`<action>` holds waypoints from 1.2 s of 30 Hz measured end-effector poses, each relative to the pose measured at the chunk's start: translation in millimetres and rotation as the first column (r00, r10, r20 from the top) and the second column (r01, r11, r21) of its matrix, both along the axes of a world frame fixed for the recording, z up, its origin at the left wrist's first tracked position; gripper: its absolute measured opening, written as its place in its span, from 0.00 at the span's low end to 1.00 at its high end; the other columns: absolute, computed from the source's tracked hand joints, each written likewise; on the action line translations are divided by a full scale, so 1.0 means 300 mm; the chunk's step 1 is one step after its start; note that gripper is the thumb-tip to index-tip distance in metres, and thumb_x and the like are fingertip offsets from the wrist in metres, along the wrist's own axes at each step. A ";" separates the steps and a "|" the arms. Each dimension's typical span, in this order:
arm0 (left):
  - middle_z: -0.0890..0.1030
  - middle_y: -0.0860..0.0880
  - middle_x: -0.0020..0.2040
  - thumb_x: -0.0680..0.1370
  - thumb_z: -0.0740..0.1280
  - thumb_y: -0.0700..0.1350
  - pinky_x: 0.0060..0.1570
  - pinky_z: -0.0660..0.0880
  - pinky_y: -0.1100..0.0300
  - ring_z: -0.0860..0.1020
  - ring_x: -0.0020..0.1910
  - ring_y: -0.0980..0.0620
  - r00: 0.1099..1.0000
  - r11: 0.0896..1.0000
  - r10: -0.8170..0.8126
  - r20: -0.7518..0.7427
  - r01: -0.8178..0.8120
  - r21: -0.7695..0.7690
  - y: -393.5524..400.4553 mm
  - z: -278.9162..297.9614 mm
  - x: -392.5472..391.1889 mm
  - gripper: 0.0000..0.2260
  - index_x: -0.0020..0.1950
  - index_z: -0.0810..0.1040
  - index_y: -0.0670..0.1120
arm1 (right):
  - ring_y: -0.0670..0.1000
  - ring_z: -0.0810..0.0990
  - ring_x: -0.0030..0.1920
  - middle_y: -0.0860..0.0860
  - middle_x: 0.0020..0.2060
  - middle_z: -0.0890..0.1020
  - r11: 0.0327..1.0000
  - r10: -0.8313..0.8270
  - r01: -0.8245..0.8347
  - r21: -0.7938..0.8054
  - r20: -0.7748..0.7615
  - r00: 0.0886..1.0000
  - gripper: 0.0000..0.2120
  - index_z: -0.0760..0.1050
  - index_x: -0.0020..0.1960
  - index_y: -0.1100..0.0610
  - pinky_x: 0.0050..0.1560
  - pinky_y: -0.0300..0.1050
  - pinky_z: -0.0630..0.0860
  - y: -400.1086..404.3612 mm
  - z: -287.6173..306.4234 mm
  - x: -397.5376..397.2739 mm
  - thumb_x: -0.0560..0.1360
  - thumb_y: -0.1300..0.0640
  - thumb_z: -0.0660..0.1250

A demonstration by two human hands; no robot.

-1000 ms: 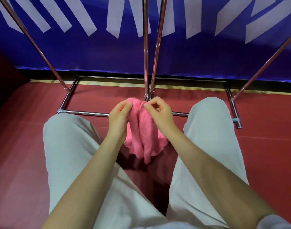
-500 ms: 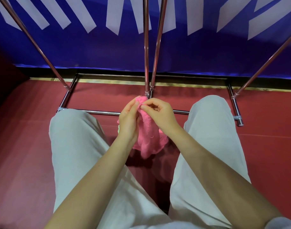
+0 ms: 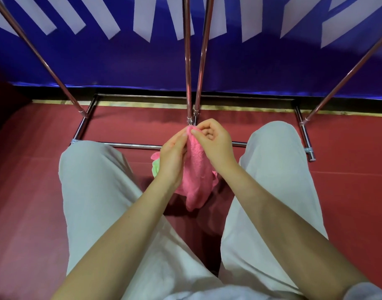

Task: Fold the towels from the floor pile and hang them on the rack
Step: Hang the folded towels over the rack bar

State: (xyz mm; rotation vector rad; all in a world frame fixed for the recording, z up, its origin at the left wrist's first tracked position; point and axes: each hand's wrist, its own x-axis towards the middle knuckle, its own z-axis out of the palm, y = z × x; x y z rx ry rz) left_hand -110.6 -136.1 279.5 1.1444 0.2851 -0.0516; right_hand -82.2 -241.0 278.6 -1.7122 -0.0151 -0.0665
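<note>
Left hand (image 3: 172,158) and right hand (image 3: 213,140) pinch pink towel (image 3: 197,169); grip tight.

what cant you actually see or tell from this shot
- Rack, head view: its top rails are cut off by the upper edge, so hung towels cannot be seen.
- Pink towel: the left hand and right hand cover its top corners; how far it is folded is unclear.
- Green cloth: only a sliver shows beside the left hand.
- Floor pile: none visible; the legs may hide it.
</note>
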 end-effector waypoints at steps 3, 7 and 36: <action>0.85 0.51 0.45 0.81 0.62 0.41 0.46 0.75 0.68 0.81 0.45 0.58 0.999 0.999 -0.026 0.023 0.025 0.029 0.016 -0.015 -0.007 0.11 0.60 0.79 0.41 | 0.44 0.77 0.38 0.50 0.36 0.80 0.999 0.014 -0.013 0.032 -0.039 0.999 0.06 0.78 0.43 0.62 0.42 0.38 0.75 0.003 -0.005 0.000 0.73 0.60 0.71; 0.80 0.58 0.32 0.81 0.62 0.40 0.42 0.72 0.69 0.77 0.35 0.64 1.000 0.995 0.011 -0.011 -0.010 0.102 0.038 -0.023 -0.015 0.12 0.63 0.77 0.38 | 0.47 0.80 0.41 0.51 0.38 0.82 0.993 0.083 -0.076 0.095 -0.073 0.994 0.03 0.78 0.43 0.62 0.48 0.45 0.76 0.015 -0.009 -0.003 0.74 0.62 0.70; 0.81 0.51 0.44 0.80 0.62 0.37 0.45 0.74 0.67 0.79 0.42 0.59 0.884 0.884 0.465 0.049 -0.467 0.033 0.360 0.026 0.059 0.09 0.48 0.80 0.47 | 0.48 0.69 0.36 0.46 0.28 0.71 0.825 0.344 -0.433 -0.363 -0.287 0.894 0.16 0.74 0.33 0.56 0.41 0.46 0.67 0.141 -0.205 -0.074 0.78 0.53 0.66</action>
